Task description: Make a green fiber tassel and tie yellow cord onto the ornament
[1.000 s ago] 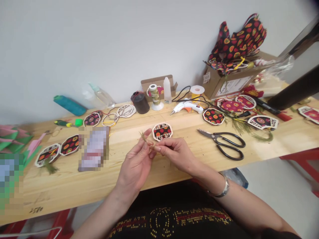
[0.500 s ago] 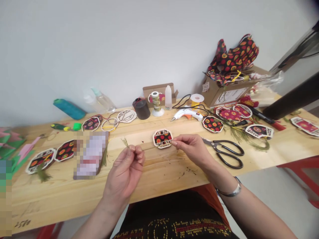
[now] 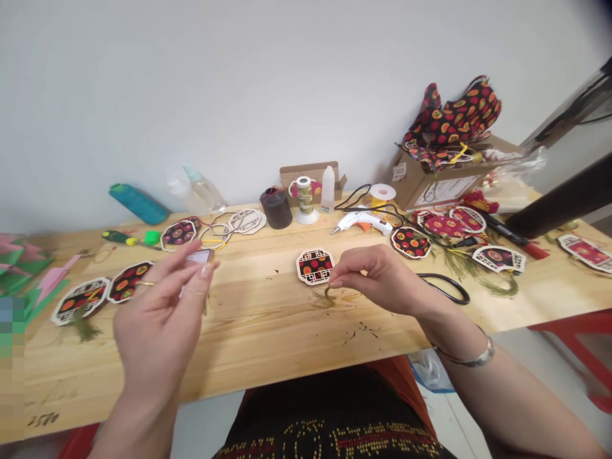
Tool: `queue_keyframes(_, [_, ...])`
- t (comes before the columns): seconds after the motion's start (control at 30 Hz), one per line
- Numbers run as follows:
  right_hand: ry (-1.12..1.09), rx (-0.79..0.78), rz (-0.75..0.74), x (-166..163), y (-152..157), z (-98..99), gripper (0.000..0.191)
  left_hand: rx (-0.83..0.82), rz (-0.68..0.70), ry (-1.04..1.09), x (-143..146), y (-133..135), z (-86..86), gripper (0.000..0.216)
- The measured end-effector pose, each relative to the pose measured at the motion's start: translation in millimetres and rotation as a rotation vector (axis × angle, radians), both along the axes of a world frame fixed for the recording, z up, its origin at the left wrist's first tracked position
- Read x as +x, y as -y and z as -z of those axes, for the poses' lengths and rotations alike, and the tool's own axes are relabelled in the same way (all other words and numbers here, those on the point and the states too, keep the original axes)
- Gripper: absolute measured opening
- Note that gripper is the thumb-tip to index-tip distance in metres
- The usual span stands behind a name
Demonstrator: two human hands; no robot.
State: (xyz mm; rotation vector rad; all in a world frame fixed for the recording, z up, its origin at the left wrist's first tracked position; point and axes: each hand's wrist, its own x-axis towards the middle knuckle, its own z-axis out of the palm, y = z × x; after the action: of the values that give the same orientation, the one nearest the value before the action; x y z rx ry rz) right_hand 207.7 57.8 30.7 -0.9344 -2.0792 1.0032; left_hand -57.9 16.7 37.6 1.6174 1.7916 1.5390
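Note:
My right hand (image 3: 375, 280) is closed in a pinch on a small olive thread tassel (image 3: 327, 294), whose loose strands hang just above or on the table. Right behind it lies an octagonal ornament (image 3: 314, 266) with a pale fretwork frame and dark patterned cloth. My left hand (image 3: 165, 312) is raised at the left, its fingers stretched and apart, with nothing visible in it. It covers most of a phone-like flat thing (image 3: 198, 256). Black-handled scissors (image 3: 447, 287) are partly hidden by my right wrist.
Along the wall stand a teal thread cone (image 3: 138, 203), a black spool (image 3: 276, 207), a small white bottle (image 3: 327, 189) and a white glue gun (image 3: 362, 220). A cardboard box (image 3: 442, 182) holds patterned cloth. Finished ornaments (image 3: 81, 299) lie at both sides. A black post (image 3: 564, 185) slants in from the right.
My left hand has let go of the tassel strands and moved left, over the phone-like thing. My right hand stays near the ornament, with the tassel now hanging below its fingers.

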Motion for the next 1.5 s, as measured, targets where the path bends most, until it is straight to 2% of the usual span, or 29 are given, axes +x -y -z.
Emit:
queue_keyframes(0.03, [0.016,0.035,-0.026,-1.7,-0.2,-4.2,0.012,0.095,0.017,-0.011,11.5,1.2,-3.2,0.015])
queue_keyframes(0.07, [0.032,0.066,-0.05,-3.7,-0.2,-7.9,0.012,0.089,0.122,0.001,23.9,2.4,-4.4,0.015])
queue_keyframes(0.1, [0.048,0.092,-0.073,-5.9,-0.3,-11.0,0.012,0.049,0.234,0.052,36.3,3.4,-3.5,0.015])
queue_keyframes(0.13, [0.064,0.115,-0.092,-8.2,-0.2,-13.4,0.012,-0.078,0.402,0.125,48.0,4.1,-0.6,0.019])
queue_keyframes(0.2, [0.096,0.153,-0.119,-12.0,-0.2,-16.7,0.013,-0.214,0.558,0.377,67.1,4.2,8.9,0.028])
queue_keyframes(0.27, [0.136,0.174,-0.137,-14.0,-0.4,-18.5,0.016,-0.327,0.651,0.568,78.6,3.3,19.1,0.031])
queue_keyframes(0.37, [0.207,0.184,-0.17,-14.6,-1.9,-19.1,0.022,-0.492,0.703,0.676,83.4,1.8,26.8,0.031])
queue_keyframes(0.6, [0.289,0.206,-0.247,-19.1,-6.8,-10.9,0.022,-0.778,0.683,0.929,75.2,-2.8,28.0,0.02])
queue_keyframes(0.83, [0.313,0.234,-0.314,-24.1,-13.6,-1.6,0.021,-0.912,0.656,1.086,67.4,-7.4,36.0,0.019])
queue_keyframes(1.0, [0.274,0.293,-0.313,-20.9,-24.6,1.2,0.02,-0.971,0.605,1.115,63.3,-3.3,38.8,0.019])
queue_keyframes(1.3, [0.475,0.53,-0.273,-16.8,-43.7,2.1,0.025,-0.907,0.472,1.053,61.1,8.5,42.1,0.019])
queue_keyframes(1.5, [0.509,0.587,-0.197,-21.1,-57.2,3.3,0.025,-0.859,0.428,1.048,61.4,14.0,42.4,0.019])
